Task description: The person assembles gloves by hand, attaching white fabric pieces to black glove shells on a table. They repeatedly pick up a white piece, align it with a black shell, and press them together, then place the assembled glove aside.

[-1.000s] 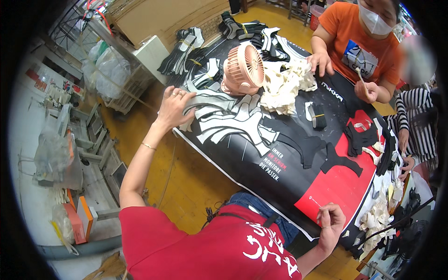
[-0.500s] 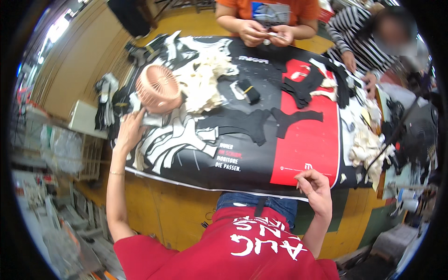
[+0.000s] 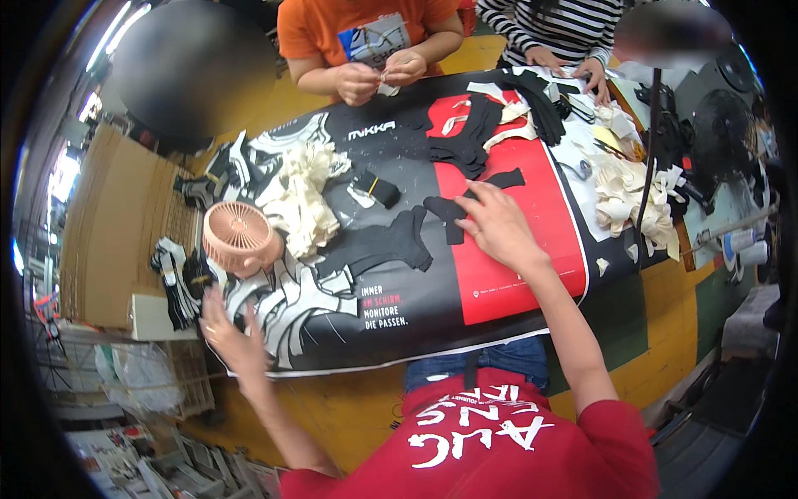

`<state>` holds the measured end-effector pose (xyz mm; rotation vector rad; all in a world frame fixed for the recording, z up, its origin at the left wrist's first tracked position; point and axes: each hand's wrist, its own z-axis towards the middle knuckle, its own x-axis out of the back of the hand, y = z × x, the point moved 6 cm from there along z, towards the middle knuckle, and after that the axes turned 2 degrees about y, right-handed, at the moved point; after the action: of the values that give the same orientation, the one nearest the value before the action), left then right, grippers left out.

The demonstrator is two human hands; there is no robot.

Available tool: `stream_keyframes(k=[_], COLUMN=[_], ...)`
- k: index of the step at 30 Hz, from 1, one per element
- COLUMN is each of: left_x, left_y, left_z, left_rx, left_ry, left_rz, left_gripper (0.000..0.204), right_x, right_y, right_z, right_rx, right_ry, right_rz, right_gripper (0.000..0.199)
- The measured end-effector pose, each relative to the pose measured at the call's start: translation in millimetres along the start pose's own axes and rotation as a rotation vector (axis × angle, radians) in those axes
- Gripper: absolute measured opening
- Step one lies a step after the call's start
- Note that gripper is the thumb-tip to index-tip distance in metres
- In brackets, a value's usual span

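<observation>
My right hand (image 3: 500, 226) reaches over the red part of the table cover. Its fingers are apart, and the tips lie at a small black cut fabric piece (image 3: 453, 218), partly covering it. At the table's left end my left hand (image 3: 236, 341) is open and slightly blurred, beside a fan of grey-white fabric pieces with dark edges (image 3: 309, 308). A pink desk fan (image 3: 241, 237) stands just beyond those pieces. Between the two hands lies a larger black fabric stack (image 3: 378, 243), spread flat on the black part of the cover.
Cream fabric pieces (image 3: 303, 195) are heaped behind the fan, with more cream scraps (image 3: 640, 200) at the right. A banded black bundle (image 3: 376, 190) lies mid-table. Across the table, a person in orange (image 3: 366, 37) handles something small; another in stripes (image 3: 557, 29) works alongside. Cardboard (image 3: 116, 241) stands left.
My right hand has moved from the front edge forward and left to the small black piece. The left hand has left the desk fan's base and drawn nearer. The view has shifted.
</observation>
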<state>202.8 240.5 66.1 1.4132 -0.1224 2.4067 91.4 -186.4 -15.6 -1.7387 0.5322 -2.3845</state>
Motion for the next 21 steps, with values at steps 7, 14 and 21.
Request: stream_keyframes(k=[7,14,21], left_x=[-69,-124,-123], left_y=[241,311,306], left_z=[-83,-76,-80], left_rx=[-0.396,-0.631,-0.568], left_ry=[-0.468,-0.568,-0.492], left_rz=[-0.594,-0.545,-0.524], left_gripper=[0.070,0.070,0.073], right_x=[-31,57,199], right_y=[-6,22,121], right_z=[-43,-93,-171], right_rx=[-0.343,-0.412,-0.677], right_ry=[-0.089,0.314,0.881], right_rz=[-0.216,0.056,0.219], right_gripper=[0.060,0.034,0.012])
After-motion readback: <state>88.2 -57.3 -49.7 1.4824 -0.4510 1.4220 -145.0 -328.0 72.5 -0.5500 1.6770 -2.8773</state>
